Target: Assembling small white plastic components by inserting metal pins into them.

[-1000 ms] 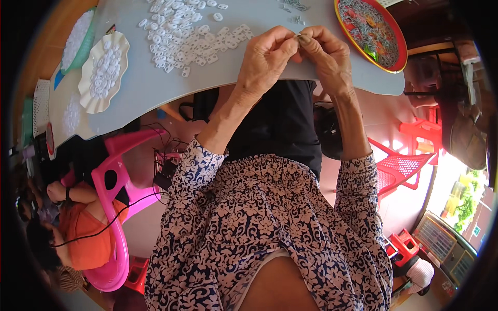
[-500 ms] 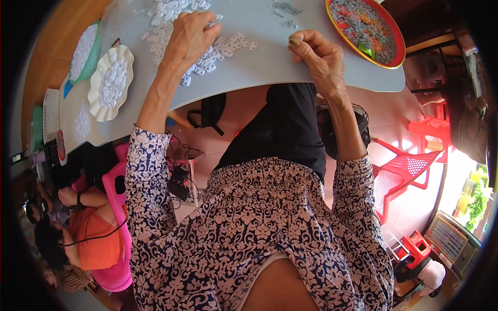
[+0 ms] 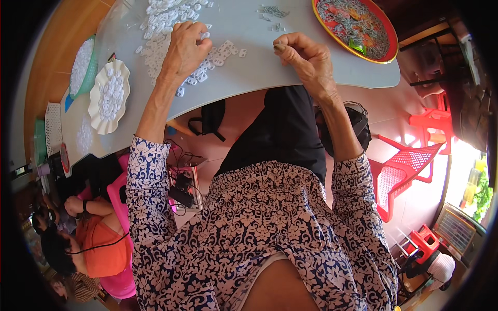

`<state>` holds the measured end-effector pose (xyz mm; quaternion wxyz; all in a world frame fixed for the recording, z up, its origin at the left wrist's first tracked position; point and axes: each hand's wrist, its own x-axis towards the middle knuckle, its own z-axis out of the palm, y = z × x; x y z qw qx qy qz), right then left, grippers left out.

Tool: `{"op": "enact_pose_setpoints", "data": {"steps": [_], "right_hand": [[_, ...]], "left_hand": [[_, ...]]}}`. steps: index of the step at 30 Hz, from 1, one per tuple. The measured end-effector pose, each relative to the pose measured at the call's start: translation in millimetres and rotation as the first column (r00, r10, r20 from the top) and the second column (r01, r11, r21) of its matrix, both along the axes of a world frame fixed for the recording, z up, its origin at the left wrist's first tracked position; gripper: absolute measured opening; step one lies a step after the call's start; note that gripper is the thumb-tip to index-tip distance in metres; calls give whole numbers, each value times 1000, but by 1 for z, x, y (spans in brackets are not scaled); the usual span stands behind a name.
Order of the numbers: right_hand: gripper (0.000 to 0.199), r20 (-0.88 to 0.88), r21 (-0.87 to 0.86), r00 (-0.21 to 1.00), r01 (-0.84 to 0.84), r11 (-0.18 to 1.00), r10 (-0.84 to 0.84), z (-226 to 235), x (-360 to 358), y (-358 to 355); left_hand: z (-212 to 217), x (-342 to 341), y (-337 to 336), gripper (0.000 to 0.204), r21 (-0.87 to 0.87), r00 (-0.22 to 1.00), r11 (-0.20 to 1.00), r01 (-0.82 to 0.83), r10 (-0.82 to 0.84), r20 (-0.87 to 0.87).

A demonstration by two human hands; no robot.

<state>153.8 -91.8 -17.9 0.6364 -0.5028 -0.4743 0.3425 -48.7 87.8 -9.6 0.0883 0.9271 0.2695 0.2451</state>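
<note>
Small white plastic rings (image 3: 171,20) lie heaped on the pale grey surface (image 3: 249,72); left hand (image 3: 184,46) presses curled fingers into them, right hand (image 3: 306,54) pinches something tiny. Scalloped white dish (image 3: 108,96) holds more; round red tray (image 3: 355,26) holds grey bits.

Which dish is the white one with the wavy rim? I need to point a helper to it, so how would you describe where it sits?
Start at the pale grey table and go to its left end, past the left hand resting on the scattered white plastic pieces. There sits a white scalloped dish heaped with small white pieces. Unlike the green basket beside it, it is white with a wavy rim.
</note>
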Motion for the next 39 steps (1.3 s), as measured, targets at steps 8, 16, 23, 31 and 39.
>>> {"op": "enact_pose_setpoints", "data": {"steps": [8, 16, 23, 31, 39], "right_hand": [[17, -23, 19, 1000, -1, 1000, 1, -2, 4, -2], [18, -278, 113, 960, -11, 994, 42, 0, 5, 1], [18, -294, 97, 949, -87, 991, 112, 2, 7, -2], [14, -308, 188, 944, -62, 980, 119, -4, 4, 1], [14, -332, 191, 943, 35, 981, 31, -6, 5, 3]], "left_hand": [[34, 26, -38, 21, -725, 959, 686, 70, 152, 237], [23, 57, -67, 22, -870, 855, 139, 473, 164, 491], [26, 65, -83, 22, -835, 918, 400, 378, -41, 395], [21, 67, -91, 22, -834, 906, 411, 368, 45, 422], [14, 71, -89, 23, -843, 863, 284, 456, 89, 497]]}}
